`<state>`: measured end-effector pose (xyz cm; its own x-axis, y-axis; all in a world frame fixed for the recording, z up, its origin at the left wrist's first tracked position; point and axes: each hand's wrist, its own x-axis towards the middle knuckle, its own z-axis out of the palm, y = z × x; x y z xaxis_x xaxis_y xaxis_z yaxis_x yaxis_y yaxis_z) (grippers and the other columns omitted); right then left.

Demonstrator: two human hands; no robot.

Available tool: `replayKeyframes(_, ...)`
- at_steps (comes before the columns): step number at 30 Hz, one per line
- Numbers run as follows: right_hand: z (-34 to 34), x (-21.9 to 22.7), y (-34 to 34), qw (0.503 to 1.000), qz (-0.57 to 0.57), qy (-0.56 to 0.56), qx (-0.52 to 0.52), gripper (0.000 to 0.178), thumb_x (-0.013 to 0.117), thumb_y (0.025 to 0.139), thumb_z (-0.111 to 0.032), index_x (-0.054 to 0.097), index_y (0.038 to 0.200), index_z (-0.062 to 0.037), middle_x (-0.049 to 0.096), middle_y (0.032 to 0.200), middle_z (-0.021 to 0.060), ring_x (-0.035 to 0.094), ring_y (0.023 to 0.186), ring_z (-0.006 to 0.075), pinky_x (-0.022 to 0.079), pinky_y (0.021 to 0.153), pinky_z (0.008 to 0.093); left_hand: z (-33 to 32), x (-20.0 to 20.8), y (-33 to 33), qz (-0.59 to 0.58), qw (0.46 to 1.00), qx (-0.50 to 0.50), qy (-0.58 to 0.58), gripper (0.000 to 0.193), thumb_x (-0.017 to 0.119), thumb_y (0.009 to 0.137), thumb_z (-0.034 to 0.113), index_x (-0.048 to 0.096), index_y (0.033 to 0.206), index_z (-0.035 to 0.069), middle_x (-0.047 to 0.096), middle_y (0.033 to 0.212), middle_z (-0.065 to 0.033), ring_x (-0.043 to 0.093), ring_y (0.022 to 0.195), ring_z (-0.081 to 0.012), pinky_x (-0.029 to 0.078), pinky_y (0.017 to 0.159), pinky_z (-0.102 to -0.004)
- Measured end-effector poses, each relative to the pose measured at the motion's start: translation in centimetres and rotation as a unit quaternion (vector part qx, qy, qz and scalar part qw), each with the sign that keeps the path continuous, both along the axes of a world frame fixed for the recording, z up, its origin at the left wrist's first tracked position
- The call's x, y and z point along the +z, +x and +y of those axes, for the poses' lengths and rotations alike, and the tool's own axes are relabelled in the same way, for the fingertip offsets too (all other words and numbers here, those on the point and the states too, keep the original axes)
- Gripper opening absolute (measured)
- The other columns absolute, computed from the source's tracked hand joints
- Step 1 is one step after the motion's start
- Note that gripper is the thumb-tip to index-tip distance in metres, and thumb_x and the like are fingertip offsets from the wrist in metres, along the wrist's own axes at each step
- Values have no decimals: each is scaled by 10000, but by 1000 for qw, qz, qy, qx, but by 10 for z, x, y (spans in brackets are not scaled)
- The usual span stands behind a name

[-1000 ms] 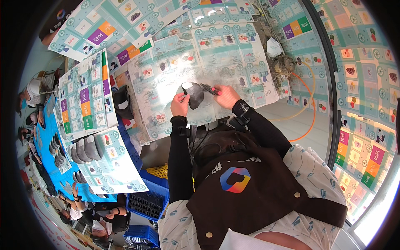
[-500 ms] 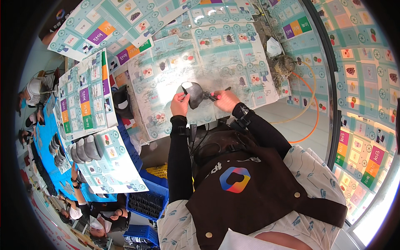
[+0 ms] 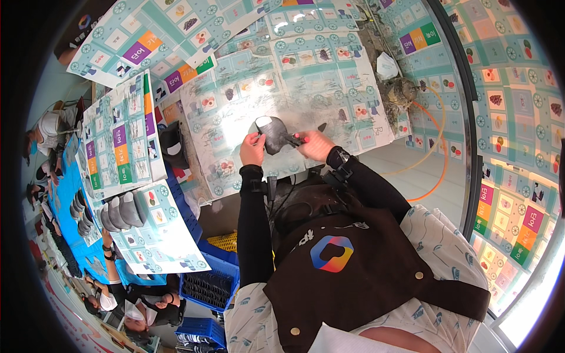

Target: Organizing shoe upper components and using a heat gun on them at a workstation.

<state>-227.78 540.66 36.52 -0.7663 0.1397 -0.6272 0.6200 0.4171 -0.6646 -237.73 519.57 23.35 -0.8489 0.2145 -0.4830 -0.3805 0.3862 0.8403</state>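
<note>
Clock face: centred on the grey piece (image 3: 275,137), 12 pointing away from the person.
Grey piece: rounded, darker than its pale patch at 11; in the near half of the counter (image 3: 318,76). Resting on it or raised: cannot tell.
Left hand (image 3: 253,150): at 8; pinches the rim of the grey piece between thumb and fingers.
Right hand (image 3: 318,145): at 3; curled round the handle of the black tool (image 3: 291,140).
Black tool: plier-like, pinkish red at the handle; points toward 9, working end at the 3 edge of the grey piece. Exact contact: cannot tell.
Hands: apart from each other, with grey piece and tool between.
Counter: covered in printed teal-and-white sheets, smudged with dark marks.
Dark bundle (image 3: 173,146): at 9, just beyond the counter's edge; kind unclear.
Stacked grey pieces (image 3: 122,212): at 8; overlapping in a row on a patterned board (image 3: 165,235).
Blue sheet (image 3: 65,182): farther out, between 8 and 9; bears more grey pieces.
Blue crate (image 3: 228,272): at 7; filled with dark pieces.
Co-worker (image 3: 154,309): at 7, past the blue crate; stretches one arm toward 12.
White crumpled item (image 3: 386,66): at 2.
Orange hose (image 3: 445,159): looped between 3 and 4.
</note>
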Motion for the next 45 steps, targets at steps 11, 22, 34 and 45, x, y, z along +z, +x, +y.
replayKeyframes(11,2,-13,-12,999,51,16,-6,453,680,742,-235,661,1147,-32,695,859,226,671,834,387,528,773,412,18,33,1,123,985,-30,-113,412,745,839,281,658,1134,7,734,952,-127,697,799,-237,533,742,-341)
replayKeyframes(22,2,4,-5,988,55,-108,-100,443,699,738,-178,668,1152,-25,691,744,150,660,603,252,532,622,351,11,8,-5,165,951,-35,-260,341,741,752,183,640,1045,42,728,920,-126,699,847,-297,544,776,-390)
replayKeyframes(34,11,-25,-32,986,-31,-115,-113,265,627,780,-189,668,996,-40,648,680,86,603,546,191,483,497,336,-49,32,-10,-35,999,-7,-15,455,685,919,250,558,1279,1,659,1029,-100,656,831,-175,524,730,-277)
replayKeyframes(45,14,-48,-31,982,93,-139,-89,297,633,743,-129,686,1007,-4,635,639,112,595,509,198,468,496,328,-121,74,15,-158,982,101,8,361,629,954,248,598,1248,43,679,1139,-65,648,899,-167,517,780,-296)
